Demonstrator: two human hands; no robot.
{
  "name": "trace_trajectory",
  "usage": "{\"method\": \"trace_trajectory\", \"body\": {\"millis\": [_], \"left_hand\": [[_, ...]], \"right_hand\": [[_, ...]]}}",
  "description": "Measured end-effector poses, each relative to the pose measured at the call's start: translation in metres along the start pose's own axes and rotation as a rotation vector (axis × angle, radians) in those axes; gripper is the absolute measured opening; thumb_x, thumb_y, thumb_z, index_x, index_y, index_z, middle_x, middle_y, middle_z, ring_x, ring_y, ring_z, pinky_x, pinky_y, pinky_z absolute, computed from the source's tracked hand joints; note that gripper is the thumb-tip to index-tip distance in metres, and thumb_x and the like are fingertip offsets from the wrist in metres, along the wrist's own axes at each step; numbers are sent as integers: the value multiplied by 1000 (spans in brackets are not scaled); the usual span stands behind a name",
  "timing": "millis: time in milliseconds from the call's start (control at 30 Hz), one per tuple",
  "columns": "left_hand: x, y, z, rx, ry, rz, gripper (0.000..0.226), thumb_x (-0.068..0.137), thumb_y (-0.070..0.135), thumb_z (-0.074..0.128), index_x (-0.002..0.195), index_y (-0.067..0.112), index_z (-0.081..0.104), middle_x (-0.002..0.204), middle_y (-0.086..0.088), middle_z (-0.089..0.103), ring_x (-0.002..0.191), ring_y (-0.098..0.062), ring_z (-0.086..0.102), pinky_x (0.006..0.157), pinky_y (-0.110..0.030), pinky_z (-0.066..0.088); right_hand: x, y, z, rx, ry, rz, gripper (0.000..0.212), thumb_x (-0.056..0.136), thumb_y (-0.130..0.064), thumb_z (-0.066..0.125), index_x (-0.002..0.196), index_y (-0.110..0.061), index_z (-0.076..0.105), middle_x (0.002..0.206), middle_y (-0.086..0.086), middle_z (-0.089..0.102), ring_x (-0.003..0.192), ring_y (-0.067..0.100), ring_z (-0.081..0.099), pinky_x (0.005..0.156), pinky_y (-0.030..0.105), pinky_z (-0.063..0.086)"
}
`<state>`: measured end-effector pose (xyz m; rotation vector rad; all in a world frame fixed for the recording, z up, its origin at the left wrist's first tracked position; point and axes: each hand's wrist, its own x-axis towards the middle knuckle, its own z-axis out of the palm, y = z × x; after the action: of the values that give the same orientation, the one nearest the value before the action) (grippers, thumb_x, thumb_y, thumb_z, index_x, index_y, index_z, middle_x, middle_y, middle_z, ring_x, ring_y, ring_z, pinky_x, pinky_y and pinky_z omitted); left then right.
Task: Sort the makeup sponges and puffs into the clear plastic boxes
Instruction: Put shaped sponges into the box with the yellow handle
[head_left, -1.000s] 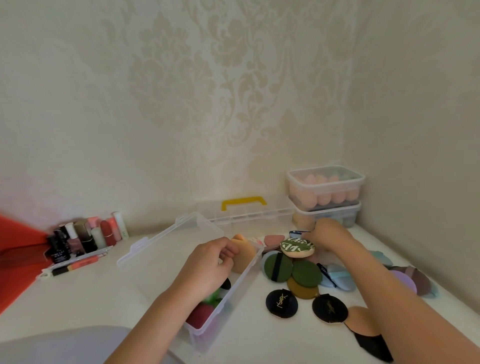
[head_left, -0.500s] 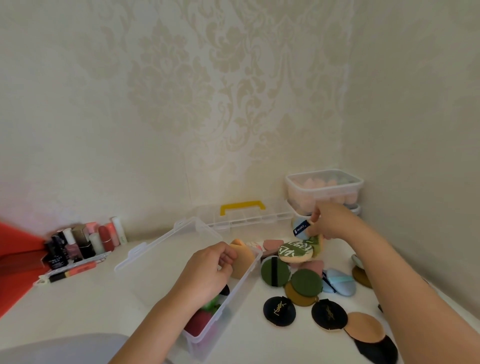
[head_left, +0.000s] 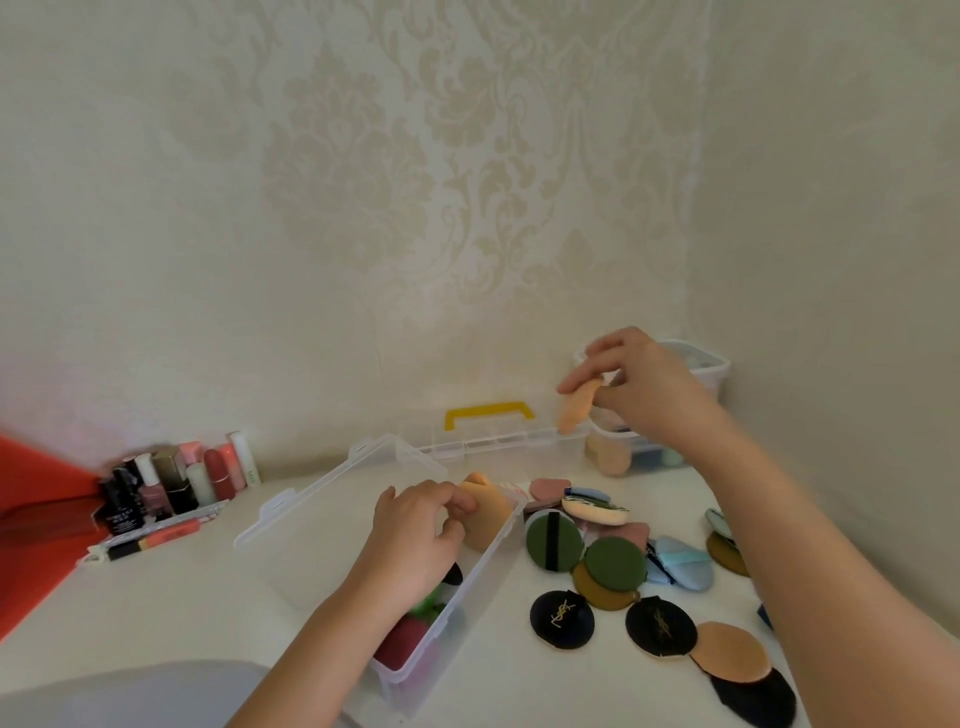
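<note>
My right hand is raised near the back corner and pinches a peach-coloured puff in the air in front of two stacked clear boxes. My left hand sits inside the open clear box and holds a tan egg-shaped sponge at the box's far end. Red and green sponges lie deeper in that box, partly hidden by my wrist. Round puffs lie loose on the white table to the right: green ones, black ones, a blue one and a tan one.
The open box's lid leans out to the left. A flat clear case with a yellow handle stands against the back wall. Lipsticks and small bottles crowd the back left beside a red object. Walls close in behind and on the right.
My right hand rose from the pile of puffs toward the stacked boxes, and it now pinches a peach puff. The left hand stayed in the open box on the tan sponge.
</note>
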<state>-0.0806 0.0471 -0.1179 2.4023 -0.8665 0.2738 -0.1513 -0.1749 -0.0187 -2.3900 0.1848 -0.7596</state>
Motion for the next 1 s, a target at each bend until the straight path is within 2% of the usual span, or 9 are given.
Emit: {"method": "trace_trajectory", "body": {"millis": [100,200,333,433,533,600,800,867,1000], "left_hand": [[1,-2,0,60,72,1,28,88,12,49,98,32,65,110,14,57,110,-12,41,101,-25,28],[-1,-5,0,128,90,-13,32,87,10,46,98,33,65,113,15,54,112,-14,38,95,-21,27],[0,-5,0,96,47,-19,38,86,4,43,104,31,62,119,16,57,119,-13,41,102,-23,23],[3,-1,-1,79,19,-66,37,86,2,41,110,22,61,115,7,61,117,-17,46,106,-29,26],[4,0,-1,-18,31,-109,27,85,3,44,102,16,60,102,7,61,103,-20,53,85,-25,35],[4,-1,-1,-34,35,-128,22,84,6,47,102,14,59,102,4,62,98,-20,54,77,-25,37],[5,-1,0,-33,-12,-157,27,80,13,58,105,17,49,107,4,59,104,-17,51,85,-28,44],[5,-1,0,-19,-28,-162,34,79,15,60,110,16,45,107,0,58,102,-19,52,86,-33,47],[6,-2,1,-39,-17,-166,43,80,17,61,120,17,43,107,-3,58,99,-21,55,81,-31,48]], "right_hand": [[-8,-16,11,193,-23,-169,38,83,10,60,72,-24,74,113,-11,44,75,-8,51,69,6,39],[-16,-19,33,291,-170,-245,40,82,15,57,70,-19,73,101,-13,50,81,-6,52,74,6,40],[-26,-24,61,346,-300,-215,38,84,12,50,81,-17,73,73,-18,63,70,6,57,69,15,44],[-31,-30,70,328,-359,-219,28,86,-3,52,83,-25,67,80,-15,64,74,7,58,71,20,47],[-31,-28,75,289,-329,-167,14,87,-19,62,76,-25,58,71,-11,55,60,-1,47,59,11,38],[-32,-25,81,237,-314,-120,24,87,-21,64,73,-24,45,66,-9,45,54,1,38,52,14,33],[-27,-18,89,298,-322,6,36,84,-24,69,101,-21,39,90,7,63,75,22,60,70,35,51],[-26,-18,88,304,-368,21,37,81,-24,72,105,-21,43,94,8,67,74,19,64,68,34,53],[-30,-20,89,118,-496,-14,23,81,-28,73,67,-20,56,63,-4,61,54,7,57,55,20,42]]}}
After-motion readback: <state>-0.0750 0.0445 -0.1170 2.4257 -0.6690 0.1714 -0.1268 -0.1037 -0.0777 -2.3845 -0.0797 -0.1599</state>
